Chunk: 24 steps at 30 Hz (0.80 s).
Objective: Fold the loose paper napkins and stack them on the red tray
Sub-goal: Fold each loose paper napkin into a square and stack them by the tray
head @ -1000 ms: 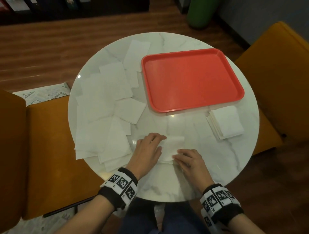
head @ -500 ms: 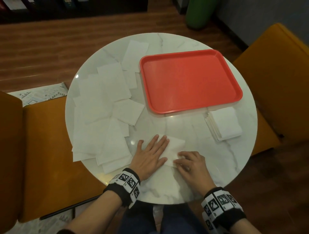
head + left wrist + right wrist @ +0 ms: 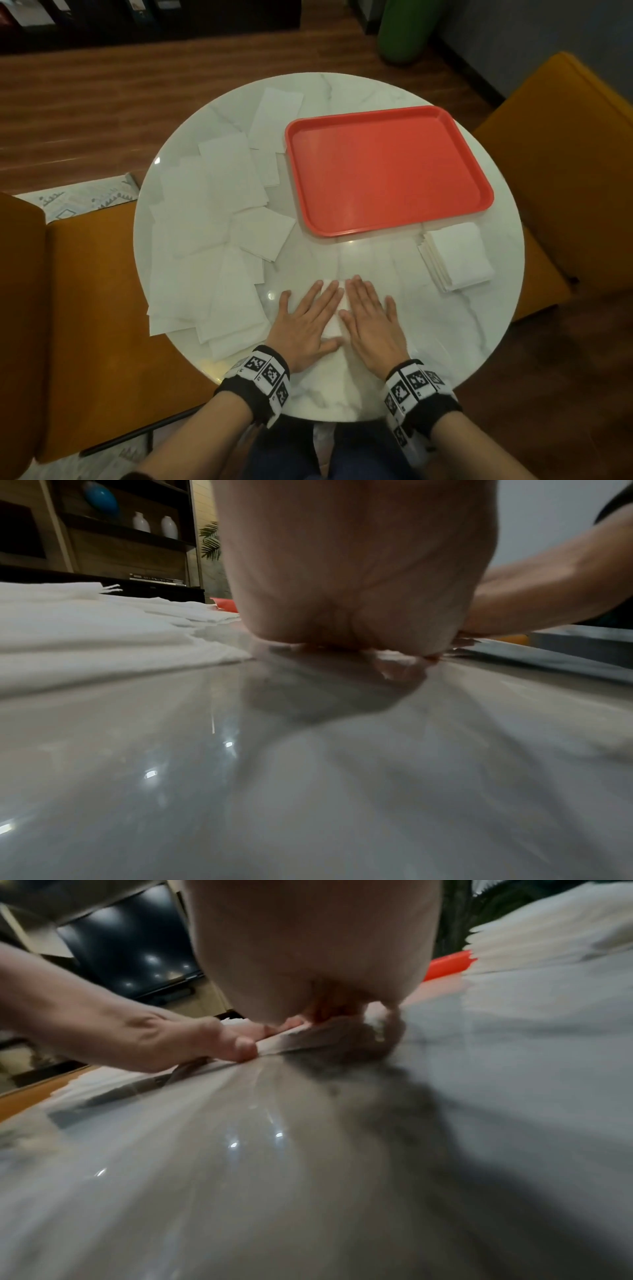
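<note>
Head view: you had both hands flat on the white marble table [image 3: 462, 318], near its front edge. Your left hand [image 3: 306, 323] and right hand [image 3: 371, 323] lay side by side w/ fingers straight and spread, palms down, nothing gripped. Between and under them was one folded napkin [image 3: 335, 310]; only a narrow white strip of it showed in the gap between the hands, so most of it was covered. You pressed it, you did not pinch it.

Left wrist view: the heel of your left hand [image 3: 356, 569] touched the table, and a small white edge of the napkin [image 3: 394, 654] came out under it. Right wrist view: your right hand [image 3: 308, 947] was also down on the surface, picture quite blurred, and the left thumb was on the napkin's edge.

The red tray [image 3: 387, 168] stood at the back right of the table, well apart from your hands, w/ no napkin in it. A stack of folded napkins [image 3: 455, 257] sat on the table just beside the tray's front right corner. The loose napkins [image 3: 212, 240] lay spread and overlapping on the left half, some hanging over the table edge.
</note>
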Motion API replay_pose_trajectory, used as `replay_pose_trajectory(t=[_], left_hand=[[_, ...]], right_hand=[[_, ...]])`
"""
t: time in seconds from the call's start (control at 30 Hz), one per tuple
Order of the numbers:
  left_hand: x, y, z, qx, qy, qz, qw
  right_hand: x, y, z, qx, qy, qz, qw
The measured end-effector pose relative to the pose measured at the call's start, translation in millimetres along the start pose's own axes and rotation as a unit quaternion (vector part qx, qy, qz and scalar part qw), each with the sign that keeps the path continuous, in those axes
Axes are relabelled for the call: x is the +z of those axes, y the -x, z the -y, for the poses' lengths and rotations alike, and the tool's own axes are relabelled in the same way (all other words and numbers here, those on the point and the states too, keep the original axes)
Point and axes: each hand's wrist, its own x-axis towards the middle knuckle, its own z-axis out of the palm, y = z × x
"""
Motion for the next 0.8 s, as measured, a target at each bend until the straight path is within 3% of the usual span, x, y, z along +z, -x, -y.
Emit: replay_pose_trajectory(t=[0.1,0.27,0.33,0.4,0.5,0.67,0.8], left_hand=[[-2.1,2.4,-0.6,-0.025,0.012,-0.002,1.0],[-24.3,1.8,-9.8,-0.111,0.009,0.061,0.992],[-34.7,-8.6,-16.5,-0.156,0.037,-0.018,0.987],[-42.9,-21.9,-20.0,-0.151,0.029,-0.062,0.986],[-53.6,-36.8,-22.1,-0.12,0.016,-0.018,0.992],[-69.6,-47.6,-23.6,-0.158,0.072,0.048,0.984],[-76.6,-44.4,-25.2,-0.156,0.211,0.085,0.961]], right_hand=[[-2.3,9.4,-14.9,0.038,0.033,-0.01,0.999],[-3.0,10.8,-18.0,0.046,0.04,-0.006,0.998],[-3.4,10.9,-15.2,0.049,0.03,-0.003,0.998],[-5.2,12.3,-11.5,0.052,0.027,-0.007,0.998],[-10.5,12.6,-7.4,0.054,0.026,-0.015,0.998],[-15.2,11.6,-8.7,0.049,-0.018,-0.038,0.998],[-22.0,11.2,-16.5,0.036,-0.138,-0.073,0.987]])
